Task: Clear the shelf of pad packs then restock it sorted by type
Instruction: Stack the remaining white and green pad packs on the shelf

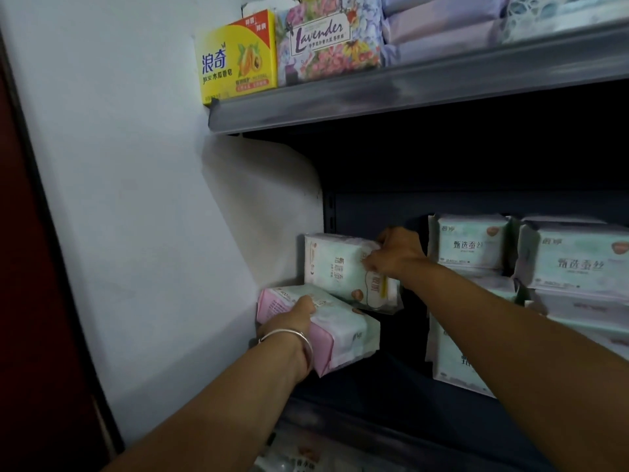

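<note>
Both hands are in at the left end of the shelf (pixel 425 413)! The left hand (pixel 296 318) has its grip wrapped over the top of a pink-edged pad pack (pixel 340 332), lifted and tilted near the front left corner. The right hand (pixel 394 253) pinches the right end of a mint pad pack (pixel 340 267) just above it, by the side wall. These look light, soft and squashy with slick film, so a broad hold across the body should beat pinching a seam. Stacked packs (pixel 575 260) wait to the right.
</note>
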{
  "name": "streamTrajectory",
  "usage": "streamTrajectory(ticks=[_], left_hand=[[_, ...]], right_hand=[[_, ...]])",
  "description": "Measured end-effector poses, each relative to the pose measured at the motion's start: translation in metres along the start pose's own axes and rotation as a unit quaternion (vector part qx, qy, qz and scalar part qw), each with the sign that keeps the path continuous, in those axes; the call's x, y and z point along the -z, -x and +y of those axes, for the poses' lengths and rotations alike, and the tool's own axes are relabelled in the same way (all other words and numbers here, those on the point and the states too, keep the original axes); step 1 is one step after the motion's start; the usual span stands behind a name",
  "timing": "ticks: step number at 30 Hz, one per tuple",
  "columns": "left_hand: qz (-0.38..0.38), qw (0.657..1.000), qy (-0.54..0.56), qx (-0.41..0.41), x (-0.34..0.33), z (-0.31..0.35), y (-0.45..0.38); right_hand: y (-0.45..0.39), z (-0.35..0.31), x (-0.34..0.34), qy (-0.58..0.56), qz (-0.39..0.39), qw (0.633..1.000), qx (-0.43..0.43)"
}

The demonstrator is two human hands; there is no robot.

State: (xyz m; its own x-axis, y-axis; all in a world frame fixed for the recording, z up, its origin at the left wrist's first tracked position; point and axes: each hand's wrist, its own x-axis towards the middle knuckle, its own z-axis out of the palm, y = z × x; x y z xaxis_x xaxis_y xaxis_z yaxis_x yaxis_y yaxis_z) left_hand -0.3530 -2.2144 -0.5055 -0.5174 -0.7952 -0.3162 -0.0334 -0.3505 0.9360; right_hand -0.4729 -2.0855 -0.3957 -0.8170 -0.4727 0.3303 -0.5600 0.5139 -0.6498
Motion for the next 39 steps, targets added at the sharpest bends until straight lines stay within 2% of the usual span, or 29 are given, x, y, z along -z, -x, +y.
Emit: streamTrajectory(ticks=[5,9,18,26,31,35,39], left_hand=[[0.007,1.000,0.020,0.004,0.001,0.001,0.012],[0.015,0.999,0.030,-0.003,-0.001,-0.003,0.015],[-0.008,0.999,0.039,0.008,-0.003,-0.001,0.030],[-0.011,0.998,0.055,0.018,-0.001,0.000,0.037],[-0.022,0.997,0.073,-0.007,0.002,0.006,0.053],[-0.062,0.988,0.134,-0.039,0.000,0.012,0.068],[-0.085,0.976,0.191,-0.061,-0.005,0.015,0.079]], right_hand=[[0.005,0.018,-0.017,0.087,-0.049,0.995,-0.024],[0.005,0.024,-0.028,0.134,-0.042,0.990,0.003],[0.004,0.028,-0.033,0.152,-0.029,0.987,0.037],[0.009,0.020,-0.026,0.193,-0.088,0.977,0.035],[0.013,0.012,-0.011,0.116,-0.012,0.990,0.085],[0.014,0.003,0.013,0.055,0.039,0.995,0.074],[0.020,-0.001,0.029,0.024,0.057,0.997,0.047]])
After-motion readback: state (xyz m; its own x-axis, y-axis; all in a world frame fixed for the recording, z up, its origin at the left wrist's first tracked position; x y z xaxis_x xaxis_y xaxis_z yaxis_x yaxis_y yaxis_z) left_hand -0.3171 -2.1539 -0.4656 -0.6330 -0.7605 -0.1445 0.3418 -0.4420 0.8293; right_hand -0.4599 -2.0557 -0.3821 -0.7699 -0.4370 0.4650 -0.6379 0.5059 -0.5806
